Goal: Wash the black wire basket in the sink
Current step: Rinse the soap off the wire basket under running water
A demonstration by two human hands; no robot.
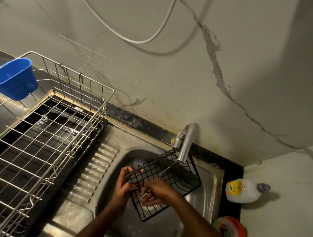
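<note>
- My left hand [124, 183] has a curled grip on the near-left corner of the black wire basket [165, 180]
- My right hand [154, 194] reaches into the basket, fingers bent against its wires; whether that grip grasps anything I cannot tell
- The basket hangs tilted over the steel sink [157, 234], its far end just under the tap [186, 141]
- On the table to the right lie a plastic bottle [241, 190] and a red-rimmed lid [234, 233]
- Left stands a wire dish rack [36, 143] with a blue cup [10, 78] on its rim
</note>
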